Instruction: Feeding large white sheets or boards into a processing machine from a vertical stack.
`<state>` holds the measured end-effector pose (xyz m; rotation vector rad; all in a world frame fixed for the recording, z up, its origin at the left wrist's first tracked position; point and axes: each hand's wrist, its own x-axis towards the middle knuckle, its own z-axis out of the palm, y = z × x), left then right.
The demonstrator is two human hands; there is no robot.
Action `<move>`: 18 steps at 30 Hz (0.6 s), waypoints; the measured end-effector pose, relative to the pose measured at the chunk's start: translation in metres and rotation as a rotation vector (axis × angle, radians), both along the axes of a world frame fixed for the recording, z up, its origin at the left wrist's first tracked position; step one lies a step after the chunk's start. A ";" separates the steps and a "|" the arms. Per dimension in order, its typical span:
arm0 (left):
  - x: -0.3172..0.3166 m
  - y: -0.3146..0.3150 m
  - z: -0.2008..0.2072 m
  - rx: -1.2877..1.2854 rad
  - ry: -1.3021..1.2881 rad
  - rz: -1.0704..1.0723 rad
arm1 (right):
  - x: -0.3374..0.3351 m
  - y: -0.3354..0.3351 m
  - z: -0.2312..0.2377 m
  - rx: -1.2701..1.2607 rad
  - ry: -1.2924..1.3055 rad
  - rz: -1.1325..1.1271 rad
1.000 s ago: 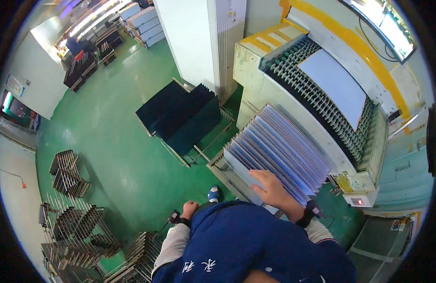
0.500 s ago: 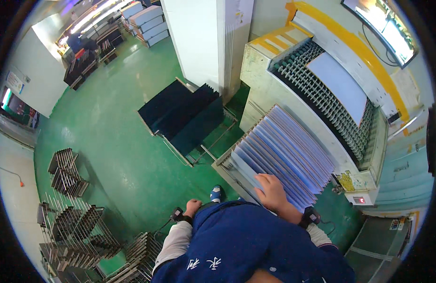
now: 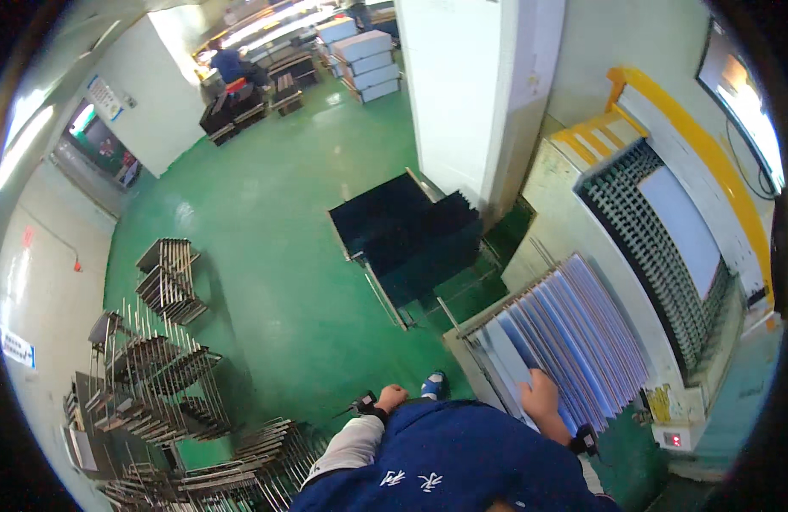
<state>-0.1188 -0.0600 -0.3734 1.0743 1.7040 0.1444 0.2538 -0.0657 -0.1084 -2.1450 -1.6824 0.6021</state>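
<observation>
My right hand (image 3: pixel 540 396) is at the near side of a row of thin white and bluish panels (image 3: pixel 573 341) standing on edge in a rack. Its fingers curl over the top edge of a white panel (image 3: pixel 506 352) at the row's near left end, and the fingertips are partly hidden. My left hand (image 3: pixel 392 398) hangs by my waist, closed, with nothing visible in it. Beside the row stands a machine with a bed of rollers (image 3: pixel 641 243), on which a white panel (image 3: pixel 680 218) lies flat.
A rack of dark panels (image 3: pixel 411 239) stands ahead on the green floor (image 3: pixel 266 282), by a white pillar (image 3: pixel 458 94). Several metal racks (image 3: pixel 159 375) crowd the left. Stacked pale boxes (image 3: pixel 368 68) and a seated person (image 3: pixel 227 64) are at the back.
My view has swung left, so the scene sits farther right. The right hand's outstretched fingers have curled down at the panels. My left hand stays closed by my waist.
</observation>
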 end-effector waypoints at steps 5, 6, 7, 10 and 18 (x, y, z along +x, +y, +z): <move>-0.003 0.001 0.011 -0.014 0.036 -0.009 | 0.009 0.010 -0.012 -0.037 -0.087 -0.028; -0.003 0.001 0.012 -0.032 0.033 0.000 | 0.008 0.012 -0.011 -0.035 -0.100 -0.045; -0.003 0.001 0.013 -0.051 0.029 0.008 | 0.006 0.014 -0.009 -0.033 -0.097 -0.041; -0.003 0.001 0.011 -0.030 0.049 0.008 | 0.003 0.017 -0.004 -0.066 -0.153 -0.026; 0.005 0.009 0.011 0.038 0.049 -0.059 | 0.008 0.010 -0.008 -0.030 -0.194 0.023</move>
